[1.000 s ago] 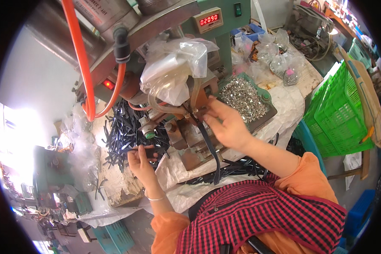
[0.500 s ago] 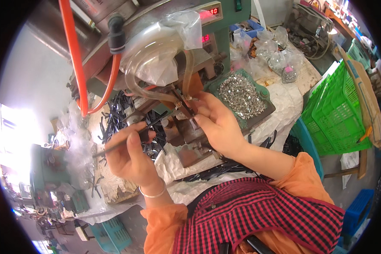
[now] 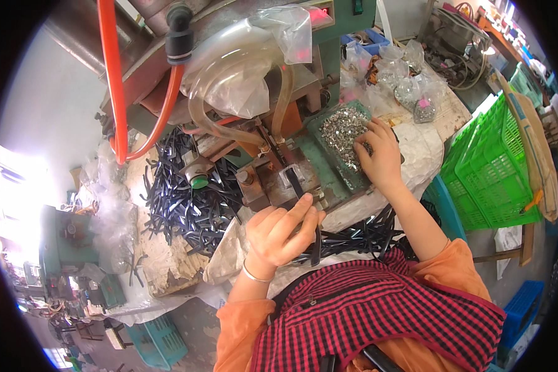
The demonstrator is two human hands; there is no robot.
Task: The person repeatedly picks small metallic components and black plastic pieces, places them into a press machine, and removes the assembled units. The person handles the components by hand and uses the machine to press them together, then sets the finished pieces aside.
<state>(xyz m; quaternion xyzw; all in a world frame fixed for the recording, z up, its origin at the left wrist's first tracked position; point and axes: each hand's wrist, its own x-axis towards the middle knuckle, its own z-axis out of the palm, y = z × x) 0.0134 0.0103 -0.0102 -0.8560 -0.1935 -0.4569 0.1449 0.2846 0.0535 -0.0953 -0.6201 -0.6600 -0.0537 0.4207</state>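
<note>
My left hand (image 3: 283,232) is closed round a flat black strip (image 3: 295,183). The strip's far part lies in the metal fixture (image 3: 273,186) under the press, and its near end hangs below my fingers. Over to the right, my right hand (image 3: 381,155) reaches into a green tray (image 3: 355,180) heaped with small shiny metal pieces (image 3: 341,133). Its thumb and fingertips come together at the heap's right edge; which pieces they pinch is too small to tell. Two clear hoses (image 3: 201,118) run down to the press head above the fixture.
Many loose black strips (image 3: 192,211) lie left of the fixture, and more (image 3: 366,232) at the table's front edge. Orange tubing (image 3: 113,80) hangs at upper left. Clear bags of parts (image 3: 425,110) stand behind the tray, with a green crate (image 3: 490,164) to the right.
My left hand has moved right and nearer, and the strip it holds now lies in the fixture. My right hand has left the fixture and gone right into the tray of metal pieces.
</note>
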